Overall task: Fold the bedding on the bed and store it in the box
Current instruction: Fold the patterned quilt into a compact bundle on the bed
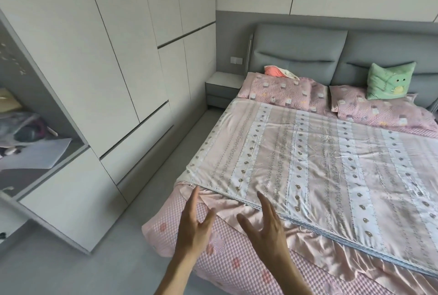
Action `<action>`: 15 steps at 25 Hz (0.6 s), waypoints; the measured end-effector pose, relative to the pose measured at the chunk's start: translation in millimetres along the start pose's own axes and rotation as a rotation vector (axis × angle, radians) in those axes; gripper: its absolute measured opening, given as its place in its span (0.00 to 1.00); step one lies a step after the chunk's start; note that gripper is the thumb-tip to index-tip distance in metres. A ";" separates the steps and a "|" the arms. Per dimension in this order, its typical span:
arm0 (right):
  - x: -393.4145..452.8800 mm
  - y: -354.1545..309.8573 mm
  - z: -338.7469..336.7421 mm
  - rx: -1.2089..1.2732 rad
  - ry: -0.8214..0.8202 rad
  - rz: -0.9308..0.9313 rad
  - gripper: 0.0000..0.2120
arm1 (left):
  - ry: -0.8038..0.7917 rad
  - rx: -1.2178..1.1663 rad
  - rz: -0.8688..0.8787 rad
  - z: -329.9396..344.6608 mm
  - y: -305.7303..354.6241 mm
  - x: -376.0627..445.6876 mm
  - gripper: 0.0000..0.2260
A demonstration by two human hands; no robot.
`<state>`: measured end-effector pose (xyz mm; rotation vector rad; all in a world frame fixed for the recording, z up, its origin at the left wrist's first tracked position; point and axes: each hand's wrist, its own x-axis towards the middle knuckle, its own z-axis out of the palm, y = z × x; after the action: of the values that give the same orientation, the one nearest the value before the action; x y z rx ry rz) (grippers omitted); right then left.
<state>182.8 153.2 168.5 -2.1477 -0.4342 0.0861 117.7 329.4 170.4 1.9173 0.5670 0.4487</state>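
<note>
Left hand [193, 228] and right hand [267, 230] raised side by side over the near corner of the bed [237, 268], fingers spread wide, both empty. Just beyond the fingertips, a striped patterned quilt [320, 164] lies flat across the mattress, its pink satin underside [315, 245] showing along the near edge. Two pink pillows [284, 92] at the grey headboard [301, 50]; green cushion [390, 81] on the right one. White wardrobes [113, 57] left.

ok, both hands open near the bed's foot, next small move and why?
Probably reach down and pinch the near corner of the striped satin quilt. It lies spread flat, unfolded, and the left hand and right hand hover open just short of its trimmed edge.
</note>
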 end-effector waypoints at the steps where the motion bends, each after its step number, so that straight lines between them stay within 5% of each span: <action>1: 15.1 -9.4 12.5 0.015 -0.017 0.007 0.43 | -0.008 -0.002 0.002 -7.9 -7.1 15.3 0.31; 9: 168.6 -39.1 139.8 0.129 -0.009 0.083 0.38 | -0.048 0.053 -0.075 -60.8 -60.1 176.7 0.31; 15: 257.5 -69.9 205.4 0.198 -0.032 0.156 0.45 | -0.114 0.068 -0.151 -100.9 -95.0 294.3 0.31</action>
<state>358.8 437.8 131.6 -1.9834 -0.2639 0.2416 286.1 605.8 138.2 1.9343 0.6534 0.2243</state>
